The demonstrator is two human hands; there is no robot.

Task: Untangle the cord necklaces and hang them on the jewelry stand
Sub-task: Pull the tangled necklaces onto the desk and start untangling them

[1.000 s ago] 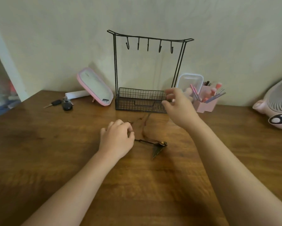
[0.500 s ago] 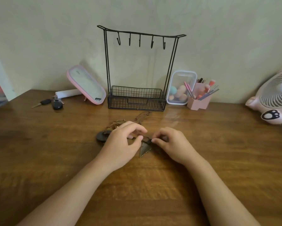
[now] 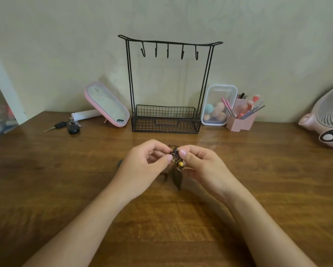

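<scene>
Cord necklaces (image 3: 175,154), held over the desk (image 3: 46,170) just in front of the jewelry stand (image 3: 166,83). Pinched at the tangle by left hand (image 3: 148,162) and right hand (image 3: 202,166), thumb against curled forefinger on each. Yellow bead (image 3: 180,164) and leaf pendant (image 3: 177,179) dangling below.

Left hand (image 3: 142,167), right hand (image 3: 205,166) meet over bench (image 3: 267,180) centre, each pinching cord necklace (image 3: 175,152) between thumb and forefinger. Leaf pendant (image 3: 177,179), yellow bead (image 3: 180,163) hang below grip. Jewelry stand (image 3: 169,42) upright behind, near wall (image 3: 65,45). Keys (image 3: 70,127), pink mirror (image 3: 106,104) to left; brush pot (image 3: 240,123), fan (image 3: 328,120) to right.
</scene>
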